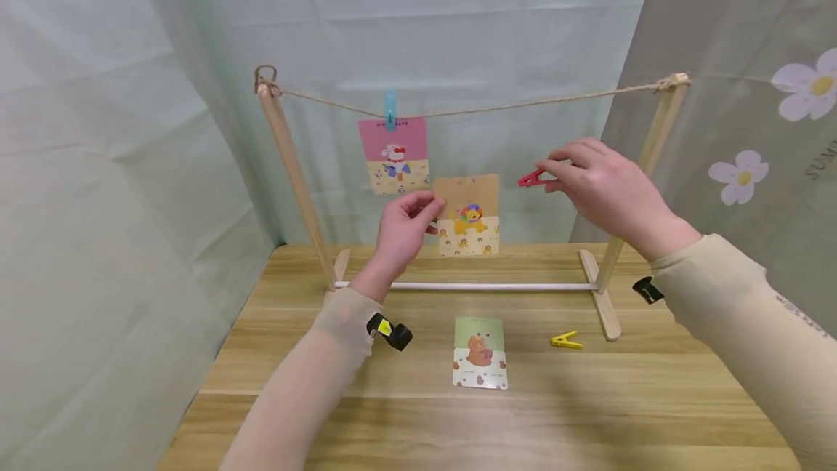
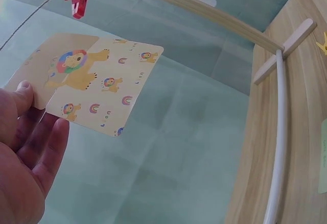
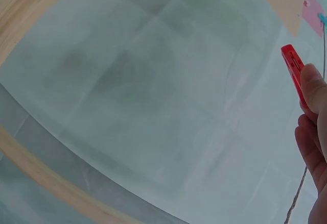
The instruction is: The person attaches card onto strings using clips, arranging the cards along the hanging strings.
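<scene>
A: What is held, from the left?

B: The left hand [image 1: 405, 227] pinches the lion card [image 1: 469, 227] by its left edge. The card is tan above and cream below, with a yellow lion in a rainbow mane, and stands upright in mid-air below the rope [image 1: 523, 105]. At its two o'clock is the red clip [image 1: 527, 180], pinched between the thumb and fingers of the right hand [image 1: 608, 182].

A: What do the rope and the table [image 1: 405, 413] bear?

B: The rope bears a pink-topped card [image 1: 395, 156] at ten o'clock, fastened by a blue clip [image 1: 390, 111]. On the wooden table lie the bear card [image 1: 480, 352], green above and white below, at six o'clock, and a yellow clip [image 1: 559, 341] at five.

A: And the edges, the room?

B: The left post [image 1: 288, 155] stands well apart at ten o'clock. The pink-topped card's lower right corner is just beside the lion card; I cannot tell whether they touch. Open air parts the lion card's top edge from the rope, and its right edge from the red clip. The right post [image 1: 665, 122] rises at two o'clock.
</scene>
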`<act>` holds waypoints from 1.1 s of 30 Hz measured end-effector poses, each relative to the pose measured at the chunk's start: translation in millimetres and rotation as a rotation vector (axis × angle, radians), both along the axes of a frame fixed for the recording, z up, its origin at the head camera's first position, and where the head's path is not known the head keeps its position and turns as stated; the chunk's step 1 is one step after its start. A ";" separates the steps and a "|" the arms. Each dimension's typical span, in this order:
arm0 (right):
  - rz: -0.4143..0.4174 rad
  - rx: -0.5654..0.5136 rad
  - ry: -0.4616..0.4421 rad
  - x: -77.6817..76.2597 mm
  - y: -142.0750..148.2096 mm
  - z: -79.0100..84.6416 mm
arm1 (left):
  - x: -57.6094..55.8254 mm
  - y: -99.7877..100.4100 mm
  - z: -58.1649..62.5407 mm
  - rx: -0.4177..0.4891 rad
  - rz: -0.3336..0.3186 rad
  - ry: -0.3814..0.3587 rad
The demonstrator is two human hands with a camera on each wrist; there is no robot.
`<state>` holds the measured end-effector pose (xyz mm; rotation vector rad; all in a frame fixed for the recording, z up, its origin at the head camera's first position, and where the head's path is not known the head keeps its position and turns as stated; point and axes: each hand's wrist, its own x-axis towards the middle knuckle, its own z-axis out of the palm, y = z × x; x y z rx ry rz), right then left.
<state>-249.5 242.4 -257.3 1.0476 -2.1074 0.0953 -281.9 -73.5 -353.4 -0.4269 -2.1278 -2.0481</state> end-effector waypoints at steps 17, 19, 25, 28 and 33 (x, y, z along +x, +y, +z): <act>-0.009 -0.027 0.081 -7.3 -9.2 23.1 | -8.1 7.6 18.1 -0.019 0.038 0.039; -0.014 -0.031 0.067 -8.0 -10.9 26.2 | -9.1 8.0 19.9 -0.020 0.042 0.044; -0.045 -0.024 -0.004 -11.0 -13.4 34.0 | -11.5 10.1 23.6 -0.024 0.036 0.060; -0.049 -0.015 -0.019 -12.4 -13.7 36.2 | -12.1 11.4 25.3 -0.028 0.033 0.067; -0.047 -0.014 -0.010 -15.6 -14.8 40.6 | -13.7 13.9 28.0 -0.030 0.032 0.072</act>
